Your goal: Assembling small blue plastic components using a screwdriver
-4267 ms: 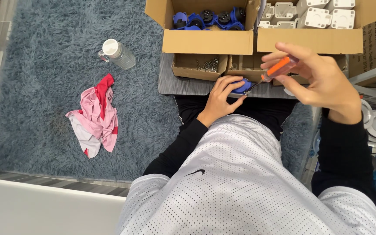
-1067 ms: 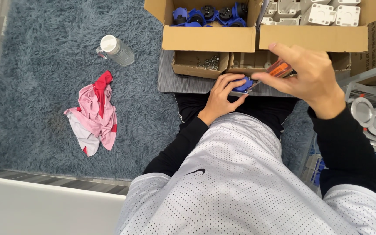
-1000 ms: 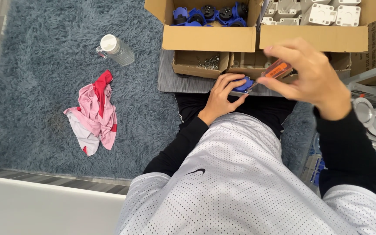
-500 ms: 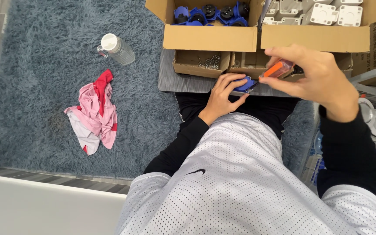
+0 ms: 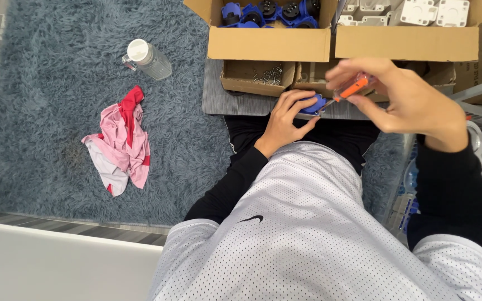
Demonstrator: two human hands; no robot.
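The left hand (image 5: 285, 120) curls its fingers (image 5: 297, 106) around a small blue part (image 5: 311, 105) on the grey board (image 5: 235, 103). The right hand (image 5: 405, 100) pinches an orange-handled screwdriver (image 5: 350, 89), tip at the part. Cardboard boxes (image 5: 269, 42) sit beyond.

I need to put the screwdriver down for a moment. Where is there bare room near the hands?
Free: the rug between the pink cloth and the left hand, and below the bottle. Crowded: the grey board under the small trays and both cardboard boxes.
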